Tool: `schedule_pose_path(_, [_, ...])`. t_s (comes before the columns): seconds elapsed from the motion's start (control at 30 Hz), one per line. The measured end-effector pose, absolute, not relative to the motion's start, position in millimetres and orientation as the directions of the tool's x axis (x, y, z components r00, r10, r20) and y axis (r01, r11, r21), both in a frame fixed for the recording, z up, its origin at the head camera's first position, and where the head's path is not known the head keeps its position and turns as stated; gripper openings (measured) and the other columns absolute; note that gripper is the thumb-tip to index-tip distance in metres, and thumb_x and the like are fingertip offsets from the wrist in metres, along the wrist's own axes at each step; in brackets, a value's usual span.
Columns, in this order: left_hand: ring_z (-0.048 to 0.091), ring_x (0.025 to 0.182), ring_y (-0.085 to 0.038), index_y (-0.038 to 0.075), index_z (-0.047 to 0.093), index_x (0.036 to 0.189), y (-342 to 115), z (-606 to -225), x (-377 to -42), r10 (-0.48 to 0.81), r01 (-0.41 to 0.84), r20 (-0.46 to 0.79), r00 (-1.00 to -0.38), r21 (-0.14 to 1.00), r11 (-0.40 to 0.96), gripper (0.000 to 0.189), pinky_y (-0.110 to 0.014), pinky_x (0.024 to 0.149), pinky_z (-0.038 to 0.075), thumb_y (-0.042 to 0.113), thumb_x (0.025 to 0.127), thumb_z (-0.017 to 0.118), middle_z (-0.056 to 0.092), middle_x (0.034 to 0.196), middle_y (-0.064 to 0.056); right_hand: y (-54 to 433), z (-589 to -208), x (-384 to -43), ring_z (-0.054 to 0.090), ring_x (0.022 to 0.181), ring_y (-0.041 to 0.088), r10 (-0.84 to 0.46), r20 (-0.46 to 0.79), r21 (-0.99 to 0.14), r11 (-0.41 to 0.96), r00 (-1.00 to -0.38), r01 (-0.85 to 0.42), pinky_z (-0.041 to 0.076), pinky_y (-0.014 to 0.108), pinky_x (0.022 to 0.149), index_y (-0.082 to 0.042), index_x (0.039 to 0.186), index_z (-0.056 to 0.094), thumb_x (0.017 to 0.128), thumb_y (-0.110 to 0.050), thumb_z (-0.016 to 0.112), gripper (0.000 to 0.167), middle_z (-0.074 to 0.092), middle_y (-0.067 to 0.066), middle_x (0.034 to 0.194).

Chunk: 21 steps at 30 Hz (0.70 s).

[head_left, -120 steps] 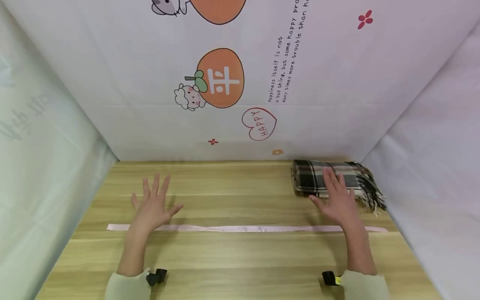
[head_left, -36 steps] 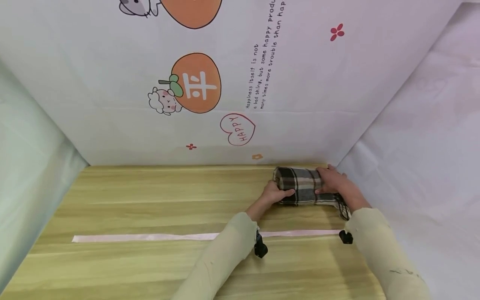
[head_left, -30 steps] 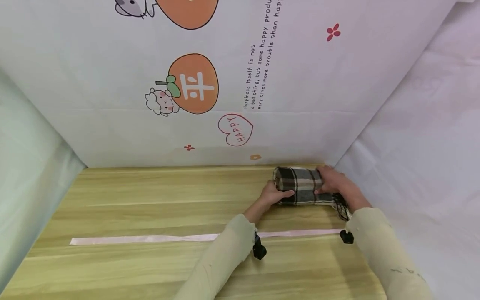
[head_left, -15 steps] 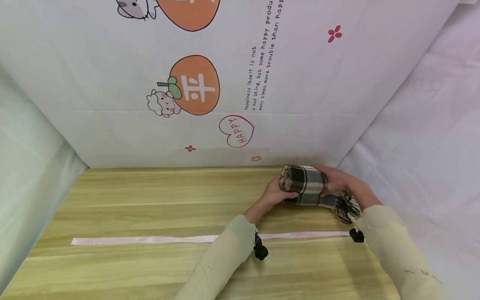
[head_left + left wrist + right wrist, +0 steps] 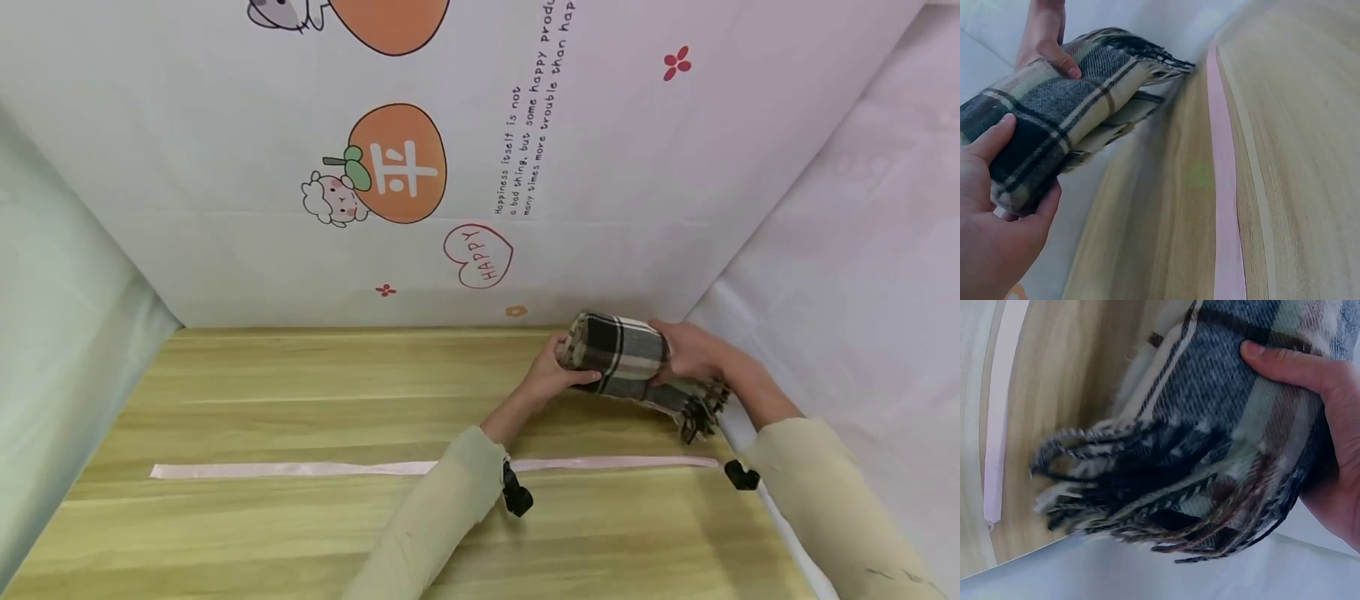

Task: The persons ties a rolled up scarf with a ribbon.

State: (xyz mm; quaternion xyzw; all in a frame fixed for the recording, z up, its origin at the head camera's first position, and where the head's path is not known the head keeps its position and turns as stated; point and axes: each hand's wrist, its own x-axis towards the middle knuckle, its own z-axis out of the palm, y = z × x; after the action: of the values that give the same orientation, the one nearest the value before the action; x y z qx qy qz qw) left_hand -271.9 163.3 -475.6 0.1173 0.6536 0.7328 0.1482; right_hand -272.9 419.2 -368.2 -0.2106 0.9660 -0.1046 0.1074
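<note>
A rolled plaid scarf (image 5: 626, 346) in black, grey, cream and brown is held between both hands near the back right of the wooden table. My left hand (image 5: 546, 371) grips its left end, thumb on the front and fingers underneath, as the left wrist view shows. My right hand (image 5: 693, 350) grips the scarf towards its other end, its thumb pressed on the cloth in the right wrist view. Dark and pale fringe (image 5: 1166, 481) hangs loose beyond the right hand. In the head view the roll is tilted and looks raised off the table; the fingers behind it are hidden.
A pink ribbon strip (image 5: 285, 471) runs across the wooden table (image 5: 262, 400) in front of the scarf. White sheets with printed cartoons form the back wall (image 5: 600, 167), and plain white sheets close off the sides. Small black cameras (image 5: 517, 492) sit at the wrists.
Four seconds ago the hands were spread apart and the scarf lay at the back right corner. Both hands have since gripped it, and in the last second it has tilted and lifted.
</note>
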Motion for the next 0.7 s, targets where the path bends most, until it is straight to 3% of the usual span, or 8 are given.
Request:
schedule_pose_path(0.13, [0.057, 0.117, -0.022, 0.027, 0.049, 0.139, 157.6, -473.8, -266.0, 0.325, -0.100, -0.072, -0.943, 0.993, -0.070, 0.069, -0.042, 0.092, 0.051, 0.026, 0.080, 0.085, 0.058, 0.131, -0.007, 417.4, -363.7, -261.9, 0.065, 0.101, 0.033, -0.427, -0.180, -0.263, 0.889, -0.886, -0.375, 0.053, 0.052, 0.083, 0.001, 0.137, 0.047, 0.072, -0.042, 0.088, 0.089, 0.066, 0.016, 0.117])
schedule_pose_path(0.2, [0.056, 0.122, -0.026, 0.024, 0.051, 0.139, 155.6, -472.9, -264.5, 0.318, -0.117, -0.074, -0.945, 0.986, -0.118, 0.064, -0.046, 0.098, 0.049, 0.028, 0.084, 0.082, 0.057, 0.134, -0.009, 415.9, -362.7, -257.6, 0.065, 0.097, 0.026, -0.434, -0.173, -0.294, 0.880, -0.884, -0.374, 0.053, 0.047, 0.080, -0.004, 0.135, 0.050, 0.074, -0.042, 0.087, 0.081, 0.067, 0.011, 0.113])
schedule_pose_path(0.3, [0.057, 0.122, -0.021, 0.017, 0.055, 0.137, 152.9, -468.9, -262.3, 0.325, -0.145, -0.066, -0.943, 0.964, -0.225, 0.055, -0.043, 0.104, 0.047, 0.028, 0.087, 0.078, 0.060, 0.134, -0.007, 412.3, -360.7, -251.6, 0.065, 0.094, 0.018, -0.443, -0.152, -0.336, 0.864, -0.884, -0.375, 0.053, 0.041, 0.078, -0.010, 0.134, 0.053, 0.075, -0.043, 0.085, 0.074, 0.067, 0.003, 0.110])
schedule_pose_path(0.37, [0.060, 0.115, -0.017, 0.012, 0.057, 0.135, 151.1, -464.7, -260.2, 0.343, -0.165, -0.052, -0.938, 0.936, -0.310, 0.051, -0.039, 0.103, 0.048, 0.024, 0.089, 0.076, 0.063, 0.130, -0.007, 409.2, -358.5, -247.2, 0.066, 0.097, 0.020, -0.440, -0.145, -0.367, 0.856, -0.886, -0.365, 0.053, 0.043, 0.081, -0.011, 0.137, 0.051, 0.077, -0.042, 0.084, 0.076, 0.068, 0.005, 0.113])
schedule_pose_path(0.43, [0.060, 0.108, -0.013, 0.008, 0.056, 0.135, 148.6, -459.9, -256.8, 0.359, -0.174, -0.024, -0.933, 0.904, -0.391, 0.049, -0.033, 0.099, 0.049, 0.017, 0.090, 0.073, 0.064, 0.127, -0.006, 406.0, -355.9, -241.9, 0.064, 0.109, 0.031, -0.427, -0.150, -0.394, 0.853, -0.892, -0.342, 0.053, 0.050, 0.088, -0.007, 0.145, 0.045, 0.079, -0.043, 0.082, 0.084, 0.065, 0.013, 0.125])
schedule_pose_path(0.53, [0.060, 0.104, -0.011, 0.005, 0.052, 0.138, 144.3, -454.7, -250.9, 0.378, -0.180, 0.033, -0.925, 0.839, -0.514, 0.051, -0.026, 0.091, 0.050, 0.003, 0.090, 0.067, 0.062, 0.122, -0.004, 400.5, -352.1, -232.6, 0.049, 0.129, 0.048, -0.384, -0.179, -0.449, 0.851, -0.906, -0.273, 0.044, 0.064, 0.099, 0.003, 0.153, 0.031, 0.083, -0.043, 0.079, 0.097, 0.047, 0.028, 0.146])
schedule_pose_path(0.6, [0.059, 0.104, -0.011, 0.005, 0.049, 0.139, 141.7, -452.4, -246.8, 0.383, -0.182, 0.077, -0.920, 0.783, -0.595, 0.052, -0.024, 0.088, 0.050, -0.002, 0.089, 0.062, 0.060, 0.119, -0.003, 396.2, -351.6, -227.1, 0.047, 0.130, 0.049, -0.371, -0.192, -0.504, 0.832, -0.909, -0.233, 0.043, 0.064, 0.100, 0.004, 0.152, 0.032, 0.085, -0.040, 0.077, 0.092, 0.046, 0.029, 0.147])
schedule_pose_path(0.7, [0.059, 0.104, -0.012, 0.010, 0.048, 0.137, 138.4, -450.5, -240.2, 0.379, -0.195, 0.120, -0.918, 0.695, -0.692, 0.050, -0.023, 0.086, 0.052, -0.002, 0.091, 0.061, 0.057, 0.117, 0.000, 388.3, -354.4, -220.2, 0.058, 0.121, 0.038, -0.388, -0.202, -0.608, 0.770, -0.899, -0.196, 0.049, 0.053, 0.096, -0.001, 0.149, 0.038, 0.088, -0.035, 0.075, 0.079, 0.055, 0.022, 0.138])
